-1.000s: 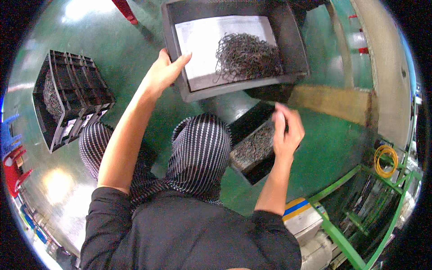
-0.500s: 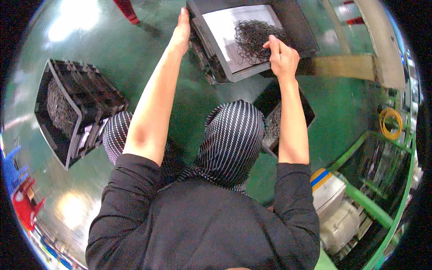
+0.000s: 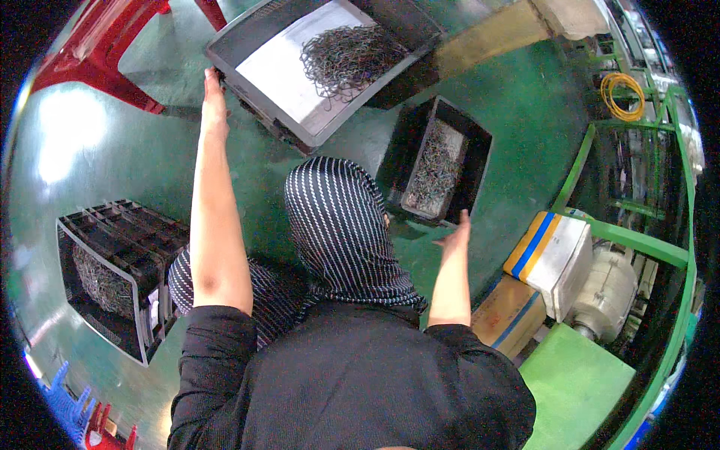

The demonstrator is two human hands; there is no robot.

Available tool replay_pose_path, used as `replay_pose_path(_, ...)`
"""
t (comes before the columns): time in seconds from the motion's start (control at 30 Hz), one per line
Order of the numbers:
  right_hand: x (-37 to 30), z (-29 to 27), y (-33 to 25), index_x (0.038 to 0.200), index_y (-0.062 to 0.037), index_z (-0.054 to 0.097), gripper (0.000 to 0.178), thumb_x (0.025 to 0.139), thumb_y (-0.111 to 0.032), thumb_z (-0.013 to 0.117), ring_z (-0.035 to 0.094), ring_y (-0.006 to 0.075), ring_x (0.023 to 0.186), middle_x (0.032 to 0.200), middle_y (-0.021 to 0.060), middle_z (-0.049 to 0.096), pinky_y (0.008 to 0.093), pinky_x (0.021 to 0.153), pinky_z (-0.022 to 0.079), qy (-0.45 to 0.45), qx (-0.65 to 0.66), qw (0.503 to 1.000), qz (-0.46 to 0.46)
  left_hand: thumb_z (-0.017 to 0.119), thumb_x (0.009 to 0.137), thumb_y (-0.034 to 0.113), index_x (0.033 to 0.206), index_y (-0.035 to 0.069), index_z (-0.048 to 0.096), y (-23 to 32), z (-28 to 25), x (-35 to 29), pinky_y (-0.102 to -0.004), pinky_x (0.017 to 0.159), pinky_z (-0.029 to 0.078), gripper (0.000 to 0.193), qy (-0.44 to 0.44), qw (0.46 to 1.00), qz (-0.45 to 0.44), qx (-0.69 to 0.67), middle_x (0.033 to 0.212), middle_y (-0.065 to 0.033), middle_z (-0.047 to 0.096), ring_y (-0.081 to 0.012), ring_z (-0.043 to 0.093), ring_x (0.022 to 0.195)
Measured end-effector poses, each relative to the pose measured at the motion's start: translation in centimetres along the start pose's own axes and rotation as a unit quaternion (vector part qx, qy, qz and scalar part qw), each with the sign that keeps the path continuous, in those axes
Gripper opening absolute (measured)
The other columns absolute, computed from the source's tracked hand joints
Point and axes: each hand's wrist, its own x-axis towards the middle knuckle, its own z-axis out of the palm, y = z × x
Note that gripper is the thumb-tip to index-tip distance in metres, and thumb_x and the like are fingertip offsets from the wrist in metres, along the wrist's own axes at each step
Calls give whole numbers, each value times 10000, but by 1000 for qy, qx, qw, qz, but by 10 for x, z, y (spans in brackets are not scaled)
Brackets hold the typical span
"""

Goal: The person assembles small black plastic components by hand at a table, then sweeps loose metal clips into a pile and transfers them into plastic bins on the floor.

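Observation:
A dark plastic crate stands at the top middle, tilted in view. It holds a white sheet and a tangled heap of thin, dark bent wire pieces. Against the crate's left outer side rests my left hand, its fingers stretched straight. My right hand is lower right, fingers apart, with nothing in it. It is beside the near end of a smaller black crate, which has loose small dark pieces over its bottom. Whether the right hand touches that crate, I cannot tell.
A black crate of dark pieces stands at left by my knee. At right are a white box with blue and yellow bands, a cardboard box, a motor and a green frame. A red plastic stool stands at upper left.
My right hand has left the wire heap and come down to the smaller crate, its fingers opening. My left hand stays at the large crate's side. The whole view has shifted.

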Motion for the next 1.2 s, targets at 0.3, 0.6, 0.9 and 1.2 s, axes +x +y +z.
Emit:
replay_pose_path(0.3, -6, 44, 67, 1209, -60, 439, 432, 786, -147, 419, 460, 369, 1097, 1212, 154, 479, 574, 822, 436, -153, 114, 979, 75, 174, 789, 735, 1398, 145, 192, 6, -14, 7, -580, 1005, 76, 848, -43, 998, -29, -26, 1466, -41, 135, -226, 96, 1348)
replay_pose_path(0.6, -170, -69, -45, 884, -30, 519, 198, 775, -194, 506, 571, 291, 868, 916, 118, 588, 432, 783, 493, -17, 39, 992, 119, 362, 793, 680, 1379, 66, 212, 28, -2, 14, -434, 1045, 146, 862, -41, 993, 14, -111, 1418, -102, 242, -250, 215, 1296)
replay_pose_path(0.9, -198, -69, -63, 865, -51, 544, 196, 721, -177, 586, 618, 251, 789, 891, 87, 612, 395, 655, 536, -44, -16, 998, 41, 775, 558, 254, 1359, -35, 107, 23, 60, -13, -377, 1063, 210, 1083, 159, 978, 129, -32, 1365, -257, 244, -343, 259, 1275)
replay_pose_path(1.2, -13, -42, 76, 1141, -64, 472, 432, 808, -338, 489, 536, 308, 957, 1105, 125, 530, 473, 764, 484, -74, 36, 996, 40, 615, 564, -16, 1378, 12, 90, 22, 76, -45, -326, 976, 325, 969, 121, 983, 52, -129, 1301, -206, 359, -281, 410, 1161)
